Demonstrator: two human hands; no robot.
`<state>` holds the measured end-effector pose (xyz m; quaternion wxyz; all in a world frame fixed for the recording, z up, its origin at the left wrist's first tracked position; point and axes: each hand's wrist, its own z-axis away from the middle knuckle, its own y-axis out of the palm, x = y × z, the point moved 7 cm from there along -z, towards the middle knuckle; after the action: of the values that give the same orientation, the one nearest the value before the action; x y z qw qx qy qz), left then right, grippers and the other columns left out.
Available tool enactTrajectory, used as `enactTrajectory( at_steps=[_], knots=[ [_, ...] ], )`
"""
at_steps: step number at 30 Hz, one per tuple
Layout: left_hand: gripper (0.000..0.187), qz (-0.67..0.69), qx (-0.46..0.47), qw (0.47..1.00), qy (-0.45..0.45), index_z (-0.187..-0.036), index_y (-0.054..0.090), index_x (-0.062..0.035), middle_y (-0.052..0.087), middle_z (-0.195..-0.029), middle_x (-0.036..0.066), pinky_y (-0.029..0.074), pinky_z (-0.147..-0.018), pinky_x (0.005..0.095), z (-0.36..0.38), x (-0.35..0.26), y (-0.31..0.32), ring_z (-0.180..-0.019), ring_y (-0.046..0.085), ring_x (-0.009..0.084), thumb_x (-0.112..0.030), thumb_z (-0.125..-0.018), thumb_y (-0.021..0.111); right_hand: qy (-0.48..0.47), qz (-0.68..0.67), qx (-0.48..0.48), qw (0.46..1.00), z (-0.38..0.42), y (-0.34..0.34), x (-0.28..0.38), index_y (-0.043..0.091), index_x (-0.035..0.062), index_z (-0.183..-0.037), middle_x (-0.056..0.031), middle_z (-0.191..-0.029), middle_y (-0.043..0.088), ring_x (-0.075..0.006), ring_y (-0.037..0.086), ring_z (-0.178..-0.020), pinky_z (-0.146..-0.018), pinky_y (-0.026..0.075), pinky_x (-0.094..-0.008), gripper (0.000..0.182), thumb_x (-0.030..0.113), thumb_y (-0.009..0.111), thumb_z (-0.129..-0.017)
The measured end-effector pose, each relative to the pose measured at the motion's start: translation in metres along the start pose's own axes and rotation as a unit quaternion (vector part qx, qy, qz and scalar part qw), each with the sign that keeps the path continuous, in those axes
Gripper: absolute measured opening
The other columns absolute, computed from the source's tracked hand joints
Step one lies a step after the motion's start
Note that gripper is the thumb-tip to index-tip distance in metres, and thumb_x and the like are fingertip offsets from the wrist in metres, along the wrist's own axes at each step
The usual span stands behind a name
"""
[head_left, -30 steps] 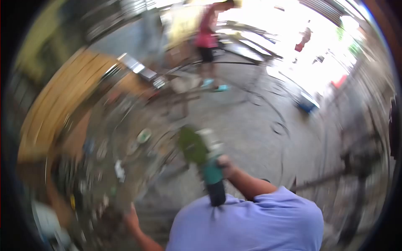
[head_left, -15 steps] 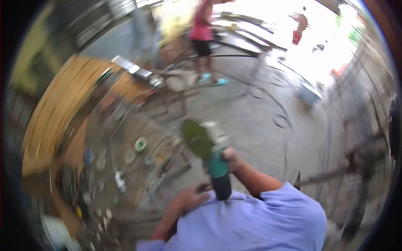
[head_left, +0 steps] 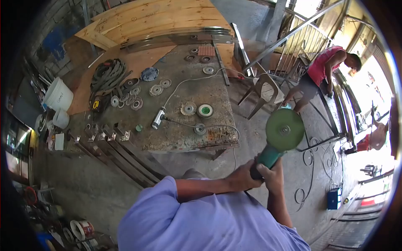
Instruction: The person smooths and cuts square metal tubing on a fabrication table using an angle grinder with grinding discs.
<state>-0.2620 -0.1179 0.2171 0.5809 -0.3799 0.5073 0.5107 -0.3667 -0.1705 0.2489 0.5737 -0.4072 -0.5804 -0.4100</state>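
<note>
In the head view I hold an angle grinder (head_left: 268, 157) with a green body and a large olive-green disc (head_left: 285, 130), raised in front of my chest with the disc facing up towards the camera. My left hand (head_left: 244, 177) is closed at the dark rear end of the grinder. My right hand (head_left: 273, 175) wraps around its body from the other side, thumb along the casing. Some of the fingers are hidden behind the tool. The disc touches nothing visible.
Left of the grinder stands a worn workbench (head_left: 167, 138) with several grinding discs (head_left: 205, 111), a power socket on a cord (head_left: 158, 118) and coiled straps (head_left: 108, 77). Metal bars (head_left: 125, 161) lean at its front. A plastic chair (head_left: 266, 92) and a co-worker (head_left: 324, 73) are beyond; cables (head_left: 309, 167) lie right.
My view has swung left, bringing the workbench into full sight. My left hand, earlier beside the grinder, now grips its rear end. The disc now faces the camera more squarely.
</note>
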Motion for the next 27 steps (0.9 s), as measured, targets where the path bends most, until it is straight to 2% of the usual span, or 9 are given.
enactTrajectory(
  at_steps=[3, 4, 7, 8, 11, 17, 20, 23, 27],
  knots=[
    [0.065, -0.029, -0.083, 0.995, 0.046, -0.125, 0.049, 0.001, 0.065, -0.095, 0.011, 0.053, -0.074, 0.0356, -0.015, 0.021, -0.031, -0.082, 0.064, 0.0188, -0.026, -0.074, 0.077, 0.057, 0.033, 0.006, 0.998, -0.029, 0.026, -0.006, 0.045, -0.0007, -0.127, -0.01, -0.103, 0.062, -0.0185, 0.062, -0.096, -0.086, 0.051, -0.0322, 0.062, 0.017, 0.078, -0.078],
    [0.065, -0.038, -0.066, 0.997, 0.025, -0.124, 0.05, 0.0023, 0.067, -0.092, 0.014, 0.054, -0.074, 0.0368, -0.011, 0.0, -0.045, -0.082, 0.067, 0.0221, -0.026, -0.073, 0.078, 0.07, 0.041, 0.006, 0.997, -0.034, 0.033, -0.011, 0.046, -0.0006, -0.126, -0.0098, -0.103, 0.062, -0.0184, 0.062, -0.095, -0.085, 0.051, -0.0323, 0.058, 0.017, 0.077, -0.079],
    [0.065, -0.088, -0.146, 0.985, 0.034, -0.122, 0.051, 0.0032, 0.068, -0.091, 0.018, 0.054, -0.076, 0.0384, -0.02, 0.01, -0.081, -0.085, 0.07, 0.0271, -0.026, -0.071, 0.078, 0.097, 0.061, 0.012, 0.993, -0.07, 0.055, -0.024, 0.049, -0.0005, -0.12, -0.0093, -0.101, 0.062, -0.0183, 0.062, -0.09, -0.083, 0.051, -0.0327, 0.049, 0.014, 0.075, -0.082],
    [0.064, -0.08, -0.153, 0.984, 0.051, -0.119, 0.051, 0.0054, 0.068, -0.094, 0.022, 0.054, -0.077, 0.0401, -0.021, 0.006, -0.091, -0.089, 0.07, 0.0332, -0.026, -0.07, 0.079, 0.094, 0.041, 0.017, 0.995, -0.076, 0.065, -0.025, 0.049, -0.0003, -0.12, -0.0095, -0.101, 0.062, -0.0187, 0.062, -0.091, -0.083, 0.051, -0.0331, 0.048, 0.014, 0.075, -0.082],
    [0.064, -0.086, -0.17, 0.979, 0.071, -0.116, 0.051, 0.007, 0.068, -0.093, 0.024, 0.055, -0.078, 0.0405, -0.016, 0.004, -0.116, -0.089, 0.069, 0.0361, -0.025, -0.069, 0.079, 0.086, 0.005, 0.033, 0.996, -0.092, 0.087, -0.025, 0.049, -0.0001, -0.12, -0.01, -0.101, 0.062, -0.0198, 0.063, -0.092, -0.083, 0.051, -0.0344, 0.047, 0.015, 0.074, -0.083],
    [0.068, -0.039, -0.134, 0.99, 0.003, -0.119, 0.049, 0.0086, 0.067, -0.098, 0.025, 0.054, -0.08, 0.0414, -0.016, 0.005, -0.148, -0.093, 0.069, 0.0369, -0.024, -0.067, 0.079, 0.067, 0.008, 0.058, 0.996, -0.112, 0.122, -0.021, 0.05, 0.0005, -0.119, -0.0102, -0.1, 0.063, -0.0207, 0.063, -0.091, -0.084, 0.051, -0.0352, 0.046, 0.017, 0.073, -0.083],
    [0.069, -0.033, -0.174, 0.982, 0.065, -0.12, 0.048, 0.008, 0.067, -0.098, 0.024, 0.053, -0.08, 0.0425, -0.022, 0.008, -0.151, -0.093, 0.068, 0.0373, -0.024, -0.068, 0.079, 0.075, -0.003, 0.09, 0.993, -0.118, 0.126, -0.023, 0.051, 0.0009, -0.118, -0.0101, -0.101, 0.062, -0.0201, 0.062, -0.09, -0.083, 0.05, -0.0343, 0.045, 0.02, 0.073, -0.084],
    [0.068, -0.034, -0.203, 0.978, 0.045, -0.122, 0.049, 0.0059, 0.068, -0.097, 0.023, 0.053, -0.078, 0.044, -0.021, -0.001, -0.153, -0.092, 0.068, 0.0385, -0.023, -0.068, 0.078, 0.063, 0.004, 0.111, 0.992, -0.126, 0.126, -0.021, 0.056, 0.0011, -0.112, -0.0087, -0.096, 0.063, -0.0182, 0.062, -0.085, -0.079, 0.05, -0.0322, 0.038, 0.02, 0.073, -0.083],
    [0.061, -0.034, -0.211, 0.976, 0.049, -0.122, 0.052, 0.003, 0.069, -0.097, 0.018, 0.053, -0.076, 0.0388, -0.056, 0.022, -0.135, -0.089, 0.068, 0.0269, -0.018, -0.07, 0.076, 0.088, 0.062, 0.139, 0.984, -0.141, 0.105, -0.029, 0.063, 0.0018, -0.098, -0.0039, -0.085, 0.064, -0.0131, 0.06, -0.075, -0.068, 0.049, -0.0295, 0.023, 0.014, 0.073, -0.082]
  ],
)
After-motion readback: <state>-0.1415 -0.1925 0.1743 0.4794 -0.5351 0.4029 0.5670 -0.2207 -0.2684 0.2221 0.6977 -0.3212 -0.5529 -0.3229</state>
